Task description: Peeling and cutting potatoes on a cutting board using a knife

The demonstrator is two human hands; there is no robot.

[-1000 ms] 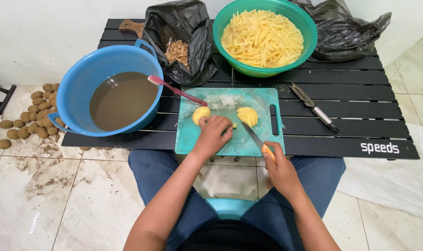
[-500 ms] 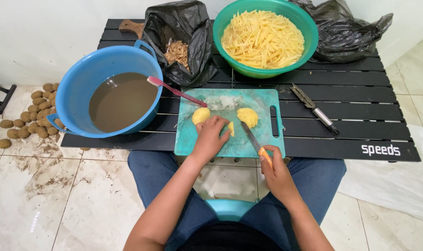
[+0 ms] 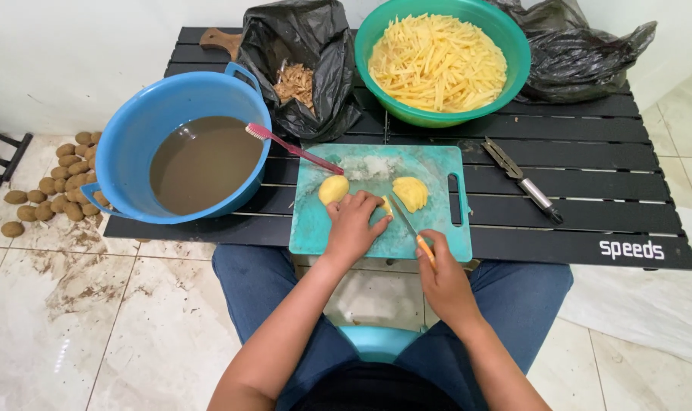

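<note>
Potato piece [image 3: 382,206], probably wet and slippery, pinned flat under left hand [image 3: 353,224]; right hand [image 3: 440,275] grips knife [image 3: 408,225].

Bright, even light, prob. daylight w/ no hard shadows. Soft glare on floor tiles [image 3: 64,358] at lower left and on crumpled black bags [image 3: 589,53]. Sharp focus across frame; no motion blur on hands. Slight wide-angle bending at edges: black table [image 3: 589,183] flares toward the near corners.
</note>
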